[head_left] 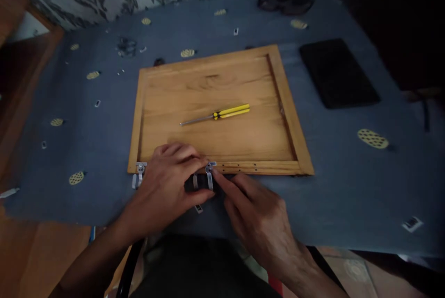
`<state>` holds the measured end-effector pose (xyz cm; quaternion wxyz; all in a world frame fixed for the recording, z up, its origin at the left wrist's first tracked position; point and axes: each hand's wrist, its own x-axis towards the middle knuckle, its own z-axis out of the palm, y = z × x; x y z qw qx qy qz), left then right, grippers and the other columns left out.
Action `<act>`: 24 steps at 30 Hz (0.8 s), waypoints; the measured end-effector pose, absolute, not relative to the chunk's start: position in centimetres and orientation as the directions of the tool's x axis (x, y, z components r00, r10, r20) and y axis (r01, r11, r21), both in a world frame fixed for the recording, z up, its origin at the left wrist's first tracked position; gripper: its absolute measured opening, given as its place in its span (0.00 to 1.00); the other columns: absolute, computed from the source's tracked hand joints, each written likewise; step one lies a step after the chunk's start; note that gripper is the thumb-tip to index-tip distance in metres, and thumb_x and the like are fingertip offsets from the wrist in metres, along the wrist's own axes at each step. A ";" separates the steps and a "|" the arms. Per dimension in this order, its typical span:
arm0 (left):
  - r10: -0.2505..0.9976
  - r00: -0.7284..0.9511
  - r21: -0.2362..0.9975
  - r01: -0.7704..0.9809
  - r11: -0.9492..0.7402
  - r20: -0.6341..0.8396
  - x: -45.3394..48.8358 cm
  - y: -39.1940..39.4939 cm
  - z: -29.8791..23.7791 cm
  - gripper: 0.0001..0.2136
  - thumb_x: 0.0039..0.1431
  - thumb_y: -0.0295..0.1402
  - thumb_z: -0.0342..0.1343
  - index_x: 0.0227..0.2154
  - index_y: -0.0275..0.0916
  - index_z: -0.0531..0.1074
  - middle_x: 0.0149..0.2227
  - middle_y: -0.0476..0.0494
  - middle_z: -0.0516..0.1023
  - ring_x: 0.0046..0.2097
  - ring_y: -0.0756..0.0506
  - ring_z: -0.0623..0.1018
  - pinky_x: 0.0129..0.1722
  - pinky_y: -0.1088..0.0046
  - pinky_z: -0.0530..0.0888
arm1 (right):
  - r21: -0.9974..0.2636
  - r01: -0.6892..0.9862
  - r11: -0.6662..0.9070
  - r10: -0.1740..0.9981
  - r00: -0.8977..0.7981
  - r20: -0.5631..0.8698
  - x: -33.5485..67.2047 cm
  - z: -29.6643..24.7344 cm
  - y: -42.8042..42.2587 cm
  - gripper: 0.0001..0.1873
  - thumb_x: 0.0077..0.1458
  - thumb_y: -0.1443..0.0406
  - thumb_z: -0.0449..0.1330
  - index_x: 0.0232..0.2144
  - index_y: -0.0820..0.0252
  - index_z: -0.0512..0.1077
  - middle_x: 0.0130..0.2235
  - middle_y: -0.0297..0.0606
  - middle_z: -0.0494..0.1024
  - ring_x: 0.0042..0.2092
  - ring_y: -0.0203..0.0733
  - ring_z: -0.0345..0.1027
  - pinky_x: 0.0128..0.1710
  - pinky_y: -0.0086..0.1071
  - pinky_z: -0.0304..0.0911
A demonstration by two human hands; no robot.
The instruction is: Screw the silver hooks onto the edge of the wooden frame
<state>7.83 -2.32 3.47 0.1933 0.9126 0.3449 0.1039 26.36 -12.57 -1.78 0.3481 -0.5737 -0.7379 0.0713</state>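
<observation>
A framed wooden panel (208,89) lies flat on the table, like a cabinet door. On its near rail sits a small metal bracket (209,177) with bent arms hanging past the edge. My left hand (163,182) rests on that rail, thumb and forefinger closed around the bracket. The forefinger of my right hand (259,214) touches the bracket's right side; its other fingers curl underneath, and anything between them is hidden. A second similar bracket (140,173) is at the rail's left end. A yellow-handled screwdriver (231,111) lies on the panel.
A blue patterned cloth (333,149) covers the table. A black flat case (337,73) lies to the right, with dark glasses (285,1) at the back. Small dark and metal pieces (125,47) are at the back left. Several small holes (239,167) dot the near rail.
</observation>
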 end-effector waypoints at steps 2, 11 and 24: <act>0.684 0.728 0.429 0.606 -0.670 0.040 7.9 -2.3 3.5 0.15 0.57 0.37 0.75 0.45 0.42 0.81 0.47 0.46 0.84 0.50 0.38 0.82 0.49 0.55 0.75 | -0.504 0.795 0.336 0.886 -0.085 0.456 26.3 -1.9 -12.4 0.18 0.72 0.74 0.51 0.52 0.67 0.79 0.31 0.36 0.75 0.30 0.36 0.73 0.28 0.29 0.69; 0.724 0.681 0.449 0.683 -0.576 -0.107 8.7 -2.2 4.2 0.13 0.55 0.40 0.77 0.38 0.40 0.83 0.43 0.45 0.82 0.52 0.35 0.81 0.52 0.53 0.74 | -0.578 0.724 0.378 0.846 -0.016 0.533 27.5 -2.0 -11.6 0.17 0.69 0.73 0.52 0.45 0.60 0.81 0.35 0.37 0.84 0.35 0.36 0.83 0.33 0.25 0.78; 0.708 0.700 0.507 0.648 -0.569 -0.100 8.6 -1.8 3.4 0.19 0.58 0.47 0.74 0.44 0.39 0.83 0.53 0.39 0.84 0.59 0.31 0.78 0.59 0.50 0.70 | -0.556 0.741 0.378 0.923 -0.253 0.290 23.9 2.9 2.3 0.14 0.72 0.61 0.61 0.54 0.64 0.76 0.45 0.39 0.83 0.40 0.38 0.79 0.42 0.35 0.79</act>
